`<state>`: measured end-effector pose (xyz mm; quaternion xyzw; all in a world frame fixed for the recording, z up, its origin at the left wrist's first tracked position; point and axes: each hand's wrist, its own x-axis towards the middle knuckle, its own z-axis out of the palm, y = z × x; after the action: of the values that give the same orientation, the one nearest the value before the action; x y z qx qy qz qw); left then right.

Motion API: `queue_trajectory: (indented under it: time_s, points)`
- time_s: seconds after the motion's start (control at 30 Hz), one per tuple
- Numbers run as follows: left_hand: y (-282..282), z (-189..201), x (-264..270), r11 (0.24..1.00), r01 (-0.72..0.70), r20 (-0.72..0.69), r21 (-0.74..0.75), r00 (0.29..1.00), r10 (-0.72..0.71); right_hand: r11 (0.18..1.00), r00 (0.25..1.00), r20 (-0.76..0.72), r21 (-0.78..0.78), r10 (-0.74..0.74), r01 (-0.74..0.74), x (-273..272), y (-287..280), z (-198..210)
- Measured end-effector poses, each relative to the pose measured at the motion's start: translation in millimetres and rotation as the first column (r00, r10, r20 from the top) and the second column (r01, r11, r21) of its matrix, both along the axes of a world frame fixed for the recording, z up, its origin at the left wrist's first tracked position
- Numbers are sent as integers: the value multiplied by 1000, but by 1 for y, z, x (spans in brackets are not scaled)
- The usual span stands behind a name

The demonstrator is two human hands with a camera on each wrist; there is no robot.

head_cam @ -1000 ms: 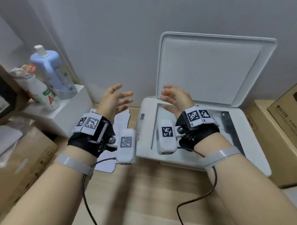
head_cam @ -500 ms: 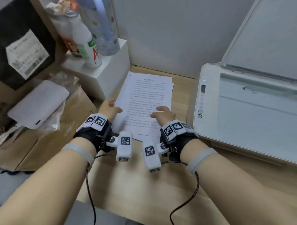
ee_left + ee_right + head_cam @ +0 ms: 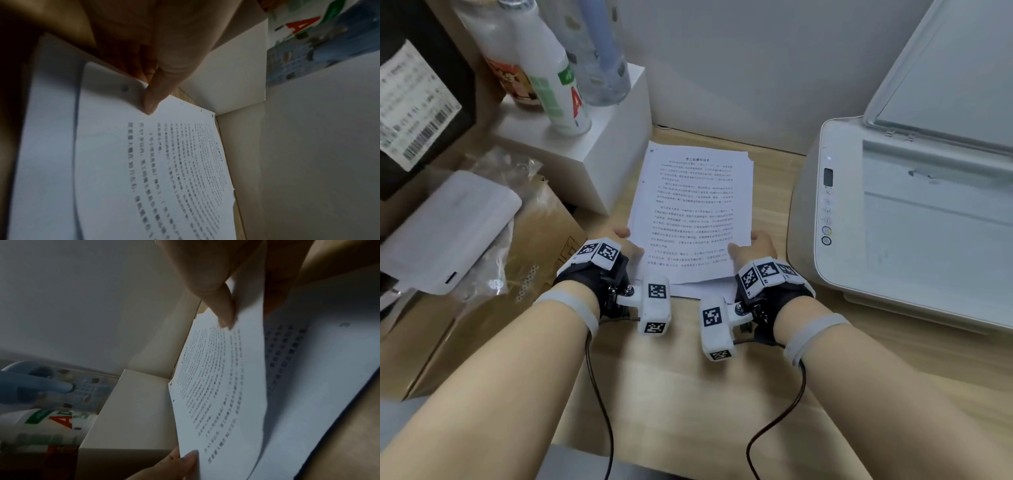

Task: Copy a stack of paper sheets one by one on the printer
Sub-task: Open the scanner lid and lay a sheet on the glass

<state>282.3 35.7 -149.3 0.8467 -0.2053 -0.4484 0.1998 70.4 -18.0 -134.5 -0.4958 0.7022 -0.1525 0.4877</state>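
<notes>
Where my head view spreads widest, the wooden desk fills the lower centre of the frame and carries everything I list. Largest on it is the white printer at the right edge, its lid raised toward the upper right and the scanner glass bare beneath it. Next, at lower left, cardboard boxes with a flat white device lying on clear plastic wrapping. At upper left a white box stands against the wall, bearing a white bottle with green and red lettering and a pale blue bottle just beside it. In the centre, between white box and printer, lies the stack of paper sheets, printed side up, well apart from the glass. My top sheet has its near end raised off the stack, as the right wrist view shows plainly. My left hand pinches the sheet's left edge, thumb on top; my right hand pinches the right edge, thumb over the print and fingers under it. Smallest, the button column runs down the printer's left margin.
</notes>
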Motion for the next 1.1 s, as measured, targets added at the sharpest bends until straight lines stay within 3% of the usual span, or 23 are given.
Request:
queue_trajectory:
  time_s: [0.17, 0.37, 0.43, 0.5, 0.57, 0.67, 0.73, 0.8, 0.87, 0.97, 1.03, 1.07, 1.1]
  points:
    - [-1, 8, -5, 998, -56, -47, -3, 997, 56, 984, 991, -76, -132, 110, -120, 6, 1, 8]
    - [-22, 58, -14, 955, 9, -25, -296, 1000, -17, 911, 966, -9, -331, 259, -247, 4, -7, 69]
    - [-33, 81, -22, 911, 18, -48, -413, 998, -42, 888, 950, 47, -370, 310, -271, -8, -14, 97]
    - [-46, 105, -35, 849, 1, -104, -528, 992, -66, 852, 939, 5, -422, 343, -309, -26, -19, 126]
    - [-59, 130, -49, 793, -21, -141, -609, 987, -82, 803, 939, -95, -494, 331, -333, -49, -27, 150]
    - [-74, 167, -71, 693, -59, -156, -718, 985, -78, 774, 966, -124, -579, 229, -258, -89, -38, 174]
    - [-86, 181, -85, 673, -58, -63, -737, 998, 18, 747, 983, -132, -640, 127, -182, -119, -44, 187]
    - [-97, 198, -107, 645, -143, -126, -751, 989, 73, 693, 994, -100, -714, 36, -96, -151, -48, 199]
    - [-103, 219, -141, 641, -310, -367, -702, 929, 46, 628, 997, -56, -778, -45, -16, -182, -50, 208]
    - [-105, 241, -192, 675, -467, -660, -571, 750, -39, 523, 990, 1, -849, -141, 75, -229, -57, 214]
    - [-108, 245, -216, 699, -502, -776, -509, 619, -120, 480, 982, 77, -864, -174, 153, -260, -60, 218]
    - [-110, 244, -226, 712, -500, -800, -493, 582, -144, 465, 978, 101, -867, -182, 176, -274, -61, 218]
    - [-111, 244, -236, 740, -452, -787, -498, 594, -166, 457, 976, 120, -868, -183, 193, -288, -62, 219]
